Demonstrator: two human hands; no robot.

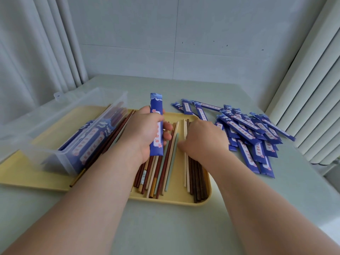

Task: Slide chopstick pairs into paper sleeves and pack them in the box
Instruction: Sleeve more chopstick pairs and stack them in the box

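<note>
Head view: our left hand (145, 129) holds one blue paper sleeve (156, 105) above the yellow tray (184, 201), fingers (167, 126) curled round its middle. It looks light and bendy, so we squeeze softly. Our right hand (202, 137) lies on the chopsticks (161, 172) in the tray; we cannot tell if its fingers grip any. They look stiff and smooth; pinching near one end seems best. The box (55, 129) sits on the tray's left side.
</note>
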